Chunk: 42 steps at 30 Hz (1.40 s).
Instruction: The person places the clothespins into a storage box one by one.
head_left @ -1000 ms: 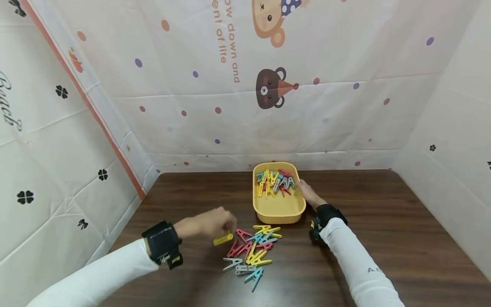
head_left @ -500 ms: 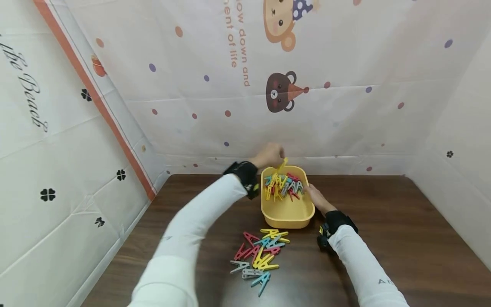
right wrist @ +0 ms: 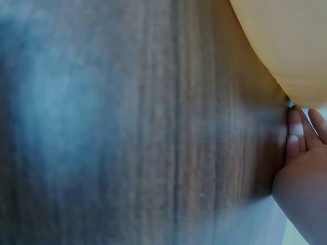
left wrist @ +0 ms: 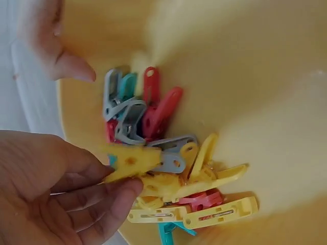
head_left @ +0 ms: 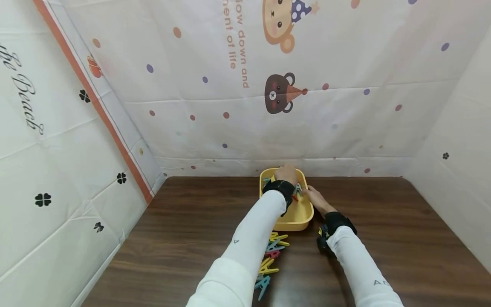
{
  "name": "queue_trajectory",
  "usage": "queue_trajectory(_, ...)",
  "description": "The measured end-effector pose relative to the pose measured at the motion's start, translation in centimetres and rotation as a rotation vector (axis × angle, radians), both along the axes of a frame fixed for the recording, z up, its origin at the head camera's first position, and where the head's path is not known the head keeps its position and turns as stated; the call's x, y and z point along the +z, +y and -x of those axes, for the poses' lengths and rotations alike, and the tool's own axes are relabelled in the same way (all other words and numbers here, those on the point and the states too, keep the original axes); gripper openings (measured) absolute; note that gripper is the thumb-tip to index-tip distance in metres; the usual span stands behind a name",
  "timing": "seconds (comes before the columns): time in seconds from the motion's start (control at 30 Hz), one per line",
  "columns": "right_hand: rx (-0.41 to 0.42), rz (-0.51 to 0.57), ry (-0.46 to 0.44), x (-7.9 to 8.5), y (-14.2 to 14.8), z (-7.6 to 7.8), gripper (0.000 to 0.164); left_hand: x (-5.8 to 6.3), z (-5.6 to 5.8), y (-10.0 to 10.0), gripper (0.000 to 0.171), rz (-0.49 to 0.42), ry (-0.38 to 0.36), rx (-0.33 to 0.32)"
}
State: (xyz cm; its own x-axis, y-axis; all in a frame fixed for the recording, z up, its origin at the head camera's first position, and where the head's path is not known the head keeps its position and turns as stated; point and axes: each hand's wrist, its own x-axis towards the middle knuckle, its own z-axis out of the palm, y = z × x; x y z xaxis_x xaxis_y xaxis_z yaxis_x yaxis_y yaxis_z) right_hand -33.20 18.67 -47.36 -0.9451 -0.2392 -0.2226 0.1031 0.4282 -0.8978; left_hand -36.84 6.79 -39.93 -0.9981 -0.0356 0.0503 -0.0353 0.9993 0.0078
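My left hand (head_left: 287,174) is inside the far end of the yellow plastic tub (head_left: 300,216). In the left wrist view, its thumb and fingers pinch a yellow clothespin (left wrist: 130,161), slightly blurred, above a heap of yellow, red, grey and teal clothespins (left wrist: 217,213) on the tub's floor. My right hand (head_left: 317,199) grips the tub's right side, its thumb (left wrist: 74,67) over the rim. The right wrist view shows the fingers (right wrist: 310,133) against the tub's outer wall. In the head view, the left hand and wrist hide most of the heap.
Several loose clothespins (head_left: 271,270), yellow, teal, red and grey, lie on the dark wooden table (head_left: 184,238) in front of the tub, partly covered by the left sleeve (head_left: 245,243). A printed white cloth (head_left: 215,128) hangs behind the table.
My left hand has carried the yellow clothespin from beside the table pile up to the tub, then down into it. The right hand stays at the tub's side.
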Motion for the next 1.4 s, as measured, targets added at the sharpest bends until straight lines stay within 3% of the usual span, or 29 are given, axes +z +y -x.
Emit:
queue_trajectory(0.2, -0.015, -0.019, 0.004, 0.2, 0.0, 0.2, 0.076, 0.1, 0.4, -0.4, 0.027, -0.008, -0.042, -0.032)
queue_trajectory(0.3, -0.025, -0.014, -0.006, 0.1, 0.1, 0.3, 0.077, 0.8, 0.5, -1.2, 0.026, 0.007, -0.083, -0.126)
queue_trajectory(0.37, -0.019, -0.011, -0.006, 0.0, 0.1, 0.3, 0.077, 2.0, -0.2, -2.4, 0.024, 0.029, -0.103, -0.217)
queue_trajectory(0.43, -0.015, -0.011, -0.003, -0.2, -0.1, 0.3, 0.076, 3.2, -1.3, -4.1, 0.022, 0.043, -0.1, -0.328)
queue_trajectory(0.5, -0.009, -0.009, -0.002, -0.4, -0.3, 0.1, 0.076, 4.2, -3.2, -6.2, 0.026, 0.029, -0.071, -0.42)
queue_trajectory(0.63, -0.013, -0.003, -0.008, -0.6, -0.7, 0.1, 0.075, 5.0, -8.3, -11.3, 0.033, 0.002, -0.009, -0.595)
queue_trajectory(0.73, -0.015, 0.004, -0.02, -0.4, -0.7, 0.4, 0.076, 3.8, -11.8, -15.2, 0.026, 0.002, 0.005, -0.681)
queue_trajectory(0.83, -0.029, 0.012, -0.034, -0.2, -0.4, 0.9, 0.077, 1.4, -13.9, -18.2, 0.005, 0.002, -0.066, -0.722)
queue_trajectory(0.97, -0.039, 0.007, -0.042, 0.1, 0.1, 1.3, 0.077, -1.8, -15.2, -20.1, 0.045, 0.008, -0.205, -0.759)
queue_trajectory(1.03, -0.04, 0.002, -0.039, 0.2, 0.3, 1.4, 0.077, -2.8, -15.6, -20.2, 0.055, -0.005, -0.243, -0.779)
queue_trajectory(1.17, -0.038, -0.011, -0.026, 0.1, 0.5, 1.3, 0.076, -3.9, -16.2, -19.8, 0.053, 0.002, -0.248, -0.815)
queue_trajectory(1.3, -0.018, -0.008, -0.021, 0.0, 0.4, 1.0, 0.075, -4.1, -16.9, -19.6, 0.047, 0.049, -0.232, -0.812)
queue_trajectory(1.4, -0.01, 0.0, -0.027, -0.1, 0.1, 0.9, 0.076, -4.1, -17.7, -19.5, 0.043, 0.026, -0.242, -0.798)
